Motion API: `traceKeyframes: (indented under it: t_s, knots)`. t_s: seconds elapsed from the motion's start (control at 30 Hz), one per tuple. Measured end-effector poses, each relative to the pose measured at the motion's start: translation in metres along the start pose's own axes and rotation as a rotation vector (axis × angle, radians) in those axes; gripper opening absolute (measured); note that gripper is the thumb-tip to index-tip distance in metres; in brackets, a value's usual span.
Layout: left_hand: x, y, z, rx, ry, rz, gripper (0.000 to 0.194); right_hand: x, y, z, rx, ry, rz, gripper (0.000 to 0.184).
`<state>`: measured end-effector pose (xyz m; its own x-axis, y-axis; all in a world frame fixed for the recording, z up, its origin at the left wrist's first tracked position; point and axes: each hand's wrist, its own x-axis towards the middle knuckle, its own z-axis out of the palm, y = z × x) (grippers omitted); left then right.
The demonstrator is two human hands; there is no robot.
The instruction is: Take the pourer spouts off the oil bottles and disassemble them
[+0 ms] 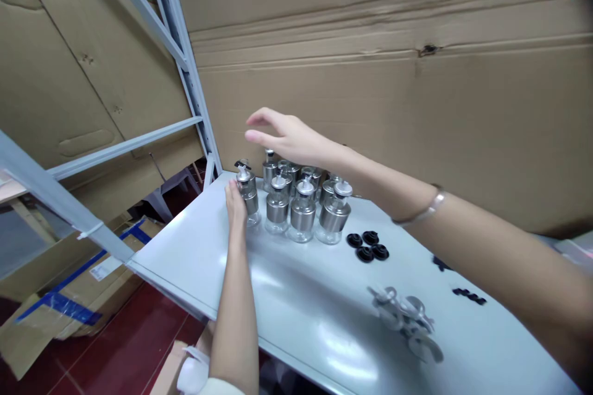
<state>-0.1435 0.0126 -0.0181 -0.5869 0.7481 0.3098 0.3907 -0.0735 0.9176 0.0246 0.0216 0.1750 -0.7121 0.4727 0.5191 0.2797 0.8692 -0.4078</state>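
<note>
Head view: we see the left hand [235,200] against the outer side of the end bottle [250,199], probably to steady it; we cannot tell whether the fingers grip or only press
Right hand: we see the right hand [290,136] raised above the back bottles, thumb and fingers parted, apparently holding nothing
End bottle: it stands upright on the worktop [185,253], at the left end of the front bottles [303,219]; we judge that this close group keeps them within easy reach
Black discs: we find four black discs [365,253] together beside the bottles, perhaps kept apart from the metal pieces [393,315] to avoid mixing
Hidden: the front bottles cover much of those behind, and the right forearm [393,185] passes in front of the back ones
Hard to make out: the metal pieces blur into one heap, so we cannot count them; the right forearm partly covers the far small black pieces [440,263]
</note>
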Motion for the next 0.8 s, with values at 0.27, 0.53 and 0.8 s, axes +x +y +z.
traceKeyframes:
  t_s: [0.27, 0.53, 0.8]
  knots:
    - [-0.009, 0.002, 0.02, -0.193, 0.053, -0.033, 0.048, -0.117, 0.042, -0.017, -0.038, 0.377, 0.218, 0.053]
    - [0.004, -0.003, 0.027, -0.398, 0.014, -0.112, 0.079, -0.161, 0.092, 0.032, 0.568, 0.568, 1.047, 0.083]
    - [0.006, -0.02, 0.018, -0.522, -0.08, -0.221, 0.082, -0.152, 0.103, 0.076, 0.867, 0.581, 1.073, 0.073]
